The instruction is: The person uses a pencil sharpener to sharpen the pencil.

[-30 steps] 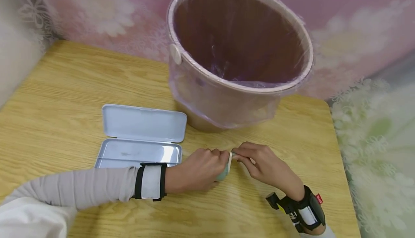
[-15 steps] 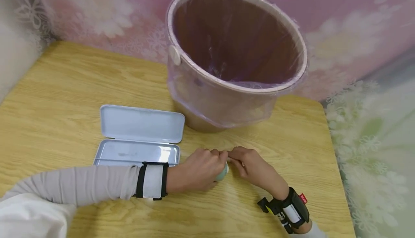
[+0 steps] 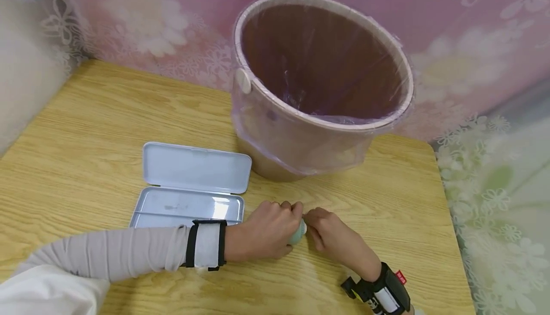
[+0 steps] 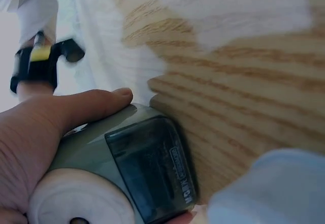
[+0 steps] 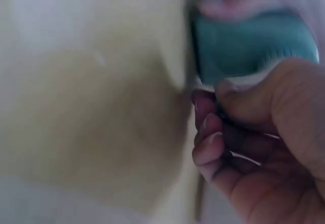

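Observation:
A green pencil sharpener with a dark see-through shavings drawer and a round pale face with a hole is gripped by my left hand, just above the wooden table. In the head view only a sliver of its green body shows past the left fingers. My right hand meets it from the right. In the right wrist view, the thumb and fingers pinch a small dark part at the sharpener's white end, mostly hidden by the fingers.
A light blue pencil case lies open behind the left forearm, its shallow tray partly covered. Behind the hands stands a tall bin lined with a thin purple plastic bag. The wooden table runs back to a pink flowered cloth.
My right hand has shifted in toward the sharpener, its fingertips now lower against the end. The left hand keeps its grip. The head view has tilted slightly.

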The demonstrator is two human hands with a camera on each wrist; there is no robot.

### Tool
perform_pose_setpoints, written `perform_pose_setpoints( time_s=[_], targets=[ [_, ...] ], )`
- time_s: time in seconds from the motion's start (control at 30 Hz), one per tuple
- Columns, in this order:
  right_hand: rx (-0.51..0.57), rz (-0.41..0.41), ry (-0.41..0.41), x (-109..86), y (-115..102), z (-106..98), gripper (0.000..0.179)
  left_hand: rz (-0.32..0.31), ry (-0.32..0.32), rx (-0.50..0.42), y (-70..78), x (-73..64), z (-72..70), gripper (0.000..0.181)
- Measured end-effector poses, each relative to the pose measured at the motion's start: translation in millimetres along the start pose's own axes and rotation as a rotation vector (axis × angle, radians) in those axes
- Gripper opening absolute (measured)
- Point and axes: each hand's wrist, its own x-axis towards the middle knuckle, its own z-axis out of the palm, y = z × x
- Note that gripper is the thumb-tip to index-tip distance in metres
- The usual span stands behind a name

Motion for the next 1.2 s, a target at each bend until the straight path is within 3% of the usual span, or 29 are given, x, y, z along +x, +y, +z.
perform_pose_setpoints(
  time_s=[0.17,0.33,0.43,0.57,0.87,1.07,1.2],
  targets=[
    [0.136,0.015,0.018,-22.1,-20.1,11.3,0.011,0.001,-0.015,-0.010,-0.7,0.8,2.3,0.053],
    [0.146,0.029,0.115,-35.6,-38.6,-5.2,0.012,0.014,-0.012,-0.028,-0.4,0.0,5.5,0.049],
    [0.083,0.017,0.157,-31.1,-35.4,-20.8,0.016,0.032,-0.003,-0.029,0.0,-0.4,7.0,0.047],
    [0.035,-0.009,0.158,-13.4,-15.5,-29.7,0.018,0.047,0.008,0.011,1.1,-2.6,7.6,0.051],
    [0.162,-0.016,0.013,8.6,27.8,-21.7,0.019,0.097,0.054,0.090,0.8,-3.5,5.7,0.049],
    [0.269,0.049,-0.124,12.2,34.8,-19.3,0.017,0.103,0.084,0.101,-0.5,-1.4,4.6,0.038],
    [0.280,0.079,-0.149,10.0,32.2,-13.5,0.017,0.082,0.089,0.095,1.2,0.0,2.3,0.038]
  ],
)
